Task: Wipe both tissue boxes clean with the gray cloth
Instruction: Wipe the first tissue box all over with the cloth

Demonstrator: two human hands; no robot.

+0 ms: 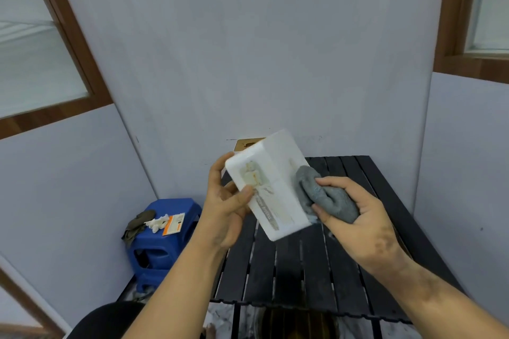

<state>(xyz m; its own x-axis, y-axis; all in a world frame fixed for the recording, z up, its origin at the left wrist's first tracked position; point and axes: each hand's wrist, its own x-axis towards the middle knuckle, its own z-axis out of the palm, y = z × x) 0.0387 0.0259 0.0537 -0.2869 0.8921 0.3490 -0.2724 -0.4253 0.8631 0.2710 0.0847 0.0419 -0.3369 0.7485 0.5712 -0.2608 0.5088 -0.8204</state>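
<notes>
A white tissue box (pixel 275 173) with a faded picture and lettering on one face is held tilted above the black slatted table (pixel 316 270). My left hand (pixel 224 206) grips its left side, thumb across the printed face. My right hand (pixel 355 217) holds a bunched gray cloth (pixel 322 192), which is pressed against the box's right face. Behind the white box, a corner of a second box (pixel 248 143) with a wood-coloured top shows at the table's far edge; most of it is hidden.
A blue plastic stool (pixel 165 245) stands on the floor left of the table, with a dark rag, a white object and an orange-and-white packet on its seat. Grey walls close in behind and on both sides.
</notes>
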